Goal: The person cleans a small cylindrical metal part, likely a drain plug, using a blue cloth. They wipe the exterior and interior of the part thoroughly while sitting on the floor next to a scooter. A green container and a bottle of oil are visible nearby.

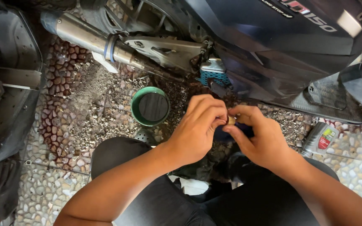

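Note:
My left hand (197, 129) and my right hand (260, 138) meet in the middle of the view, fingertips pinched together on a small brass-coloured round part (231, 120). A dark cloth (237, 130) shows under the fingers of my right hand. Both hands hover above my knees in dark trousers, just in front of the underside of a dark motor scooter (281, 50). A green round tub (150, 106) with dark liquid stands on the ground left of my left hand.
A silver exhaust pipe (84, 37) runs across the top left. A grey oil bottle (320, 138) lies on the pebble floor at right. Another dark vehicle body (5, 92) fills the left edge. Dirt and oil stains cover the ground under the scooter.

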